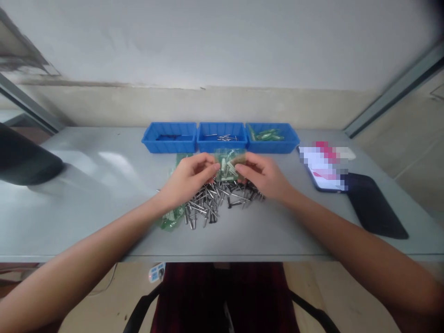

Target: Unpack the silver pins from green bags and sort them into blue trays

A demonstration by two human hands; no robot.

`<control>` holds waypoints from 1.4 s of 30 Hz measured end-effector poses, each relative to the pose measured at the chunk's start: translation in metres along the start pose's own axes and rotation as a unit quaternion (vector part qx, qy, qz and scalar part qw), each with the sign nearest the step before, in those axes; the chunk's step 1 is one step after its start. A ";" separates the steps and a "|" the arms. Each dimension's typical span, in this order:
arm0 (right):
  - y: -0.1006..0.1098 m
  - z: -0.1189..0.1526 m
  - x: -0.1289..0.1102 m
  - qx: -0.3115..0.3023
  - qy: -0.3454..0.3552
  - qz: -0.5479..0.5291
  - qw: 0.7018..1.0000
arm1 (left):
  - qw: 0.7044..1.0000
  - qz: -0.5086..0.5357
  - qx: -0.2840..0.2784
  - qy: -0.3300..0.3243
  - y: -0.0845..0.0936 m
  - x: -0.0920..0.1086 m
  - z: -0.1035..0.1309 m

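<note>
Our left hand [194, 172] and right hand [265, 173] pinch opposite sides of the green plastic packet [226, 170], between the blue bins [208, 146] and the rivet pile [205, 202]. We judge it light, limp and slippery, its pale plugs [223, 164] likely to shift; side edges offer the surest hold.

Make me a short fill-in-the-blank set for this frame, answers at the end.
1. The left hand and right hand hold a plastic bag tinted ____.
2. Beyond it stand ____ blue bins.
3. The bin with green packets is the ____most.
4. The phone lies to the ____ of the metal pieces.

Missing words: green; three; right; right.
</note>
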State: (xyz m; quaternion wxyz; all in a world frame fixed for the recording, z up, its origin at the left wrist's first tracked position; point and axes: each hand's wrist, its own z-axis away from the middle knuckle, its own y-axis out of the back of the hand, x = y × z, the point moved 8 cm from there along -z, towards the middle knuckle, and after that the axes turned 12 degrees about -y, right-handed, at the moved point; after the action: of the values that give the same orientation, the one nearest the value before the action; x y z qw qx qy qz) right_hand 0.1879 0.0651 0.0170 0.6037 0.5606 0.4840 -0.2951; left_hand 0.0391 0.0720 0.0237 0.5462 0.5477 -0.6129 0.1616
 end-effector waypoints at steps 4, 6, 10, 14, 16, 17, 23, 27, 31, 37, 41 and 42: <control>0.000 0.001 0.000 0.002 -0.002 0.000 1.000 | 1.000 0.000 -0.001 -0.009 -0.001 -0.003 0.001; 0.000 0.000 0.000 -0.001 -0.001 -0.002 1.000 | 1.000 -0.001 -0.004 -0.010 -0.001 -0.002 0.001; 0.001 -0.001 0.001 -0.003 0.002 -0.009 1.000 | 1.000 0.008 -0.005 -0.012 -0.002 0.000 0.000; 0.000 -0.001 0.002 -0.006 0.000 -0.007 1.000 | 1.000 0.005 -0.005 -0.016 -0.002 0.000 0.000; 0.000 -0.001 0.003 -0.007 -0.005 -0.001 1.000 | 1.000 0.009 -0.008 -0.022 -0.003 0.000 0.001; 0.000 -0.002 0.003 -0.008 -0.008 0.000 1.000 | 1.000 0.013 -0.009 -0.025 -0.003 0.000 0.001; 0.001 -0.004 0.003 0.017 -0.006 0.029 0.999 | 0.999 0.039 -0.001 -0.032 -0.003 0.003 0.001; 0.007 -0.005 0.006 0.069 -0.010 0.054 0.996 | 0.999 0.026 -0.005 -0.038 -0.004 0.002 0.001; 0.001 -0.003 0.003 0.031 -0.010 0.044 0.998 | 0.999 -0.011 -0.005 -0.048 -0.003 0.004 0.001; -0.016 0.004 -0.003 -0.071 -0.002 0.003 0.997 | 0.999 -0.013 -0.002 -0.049 -0.003 0.000 0.003; -0.020 0.005 -0.002 -0.089 -0.023 0.009 0.996 | 0.998 -0.037 0.000 -0.047 -0.002 -0.007 0.004; -0.020 0.005 -0.003 -0.085 -0.022 0.020 0.996 | 0.997 -0.044 -0.005 -0.057 -0.003 -0.006 0.003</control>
State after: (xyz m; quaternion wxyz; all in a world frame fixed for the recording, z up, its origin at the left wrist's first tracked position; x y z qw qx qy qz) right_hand 0.1704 0.0561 0.0113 0.6654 0.5102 0.4827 -0.2528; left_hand 0.0385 0.0711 0.0166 0.5198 0.5796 -0.6190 0.1033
